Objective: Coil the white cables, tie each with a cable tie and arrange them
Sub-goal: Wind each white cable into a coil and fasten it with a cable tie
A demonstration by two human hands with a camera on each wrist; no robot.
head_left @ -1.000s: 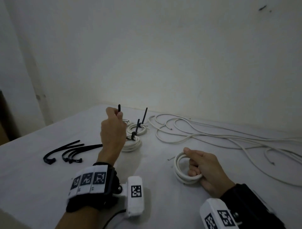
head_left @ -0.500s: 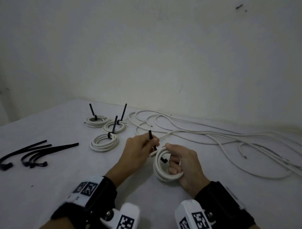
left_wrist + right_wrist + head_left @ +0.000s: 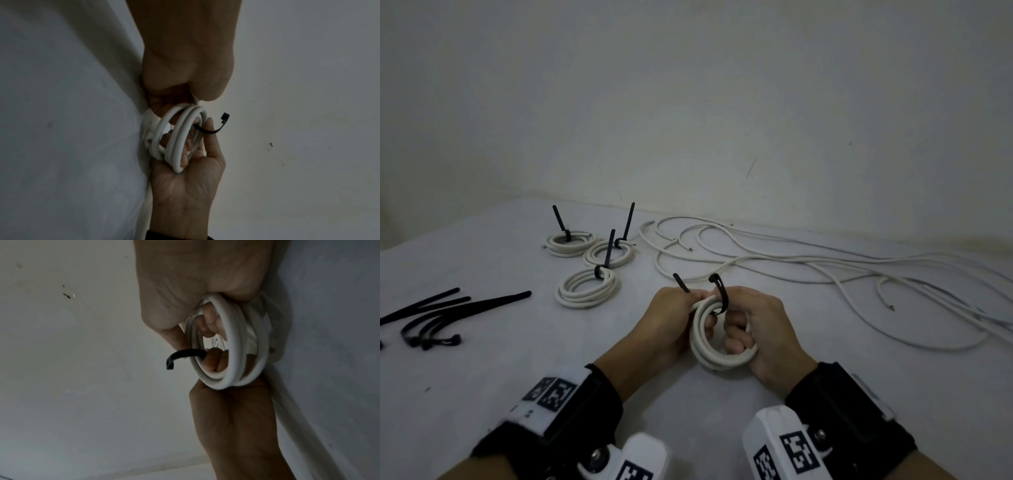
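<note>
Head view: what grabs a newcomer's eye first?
Front and centre, the left hand and right hand grip a white coil held on edge, with a black cable tie threaded through it but not yet fastened. Behind on the left lie three tied coils, tie tails sticking up; loose white cables sprawl right.

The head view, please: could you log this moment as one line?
left hand: pinches cable tie | right hand: grips white coil | tie: threaded, unfastened
</note>
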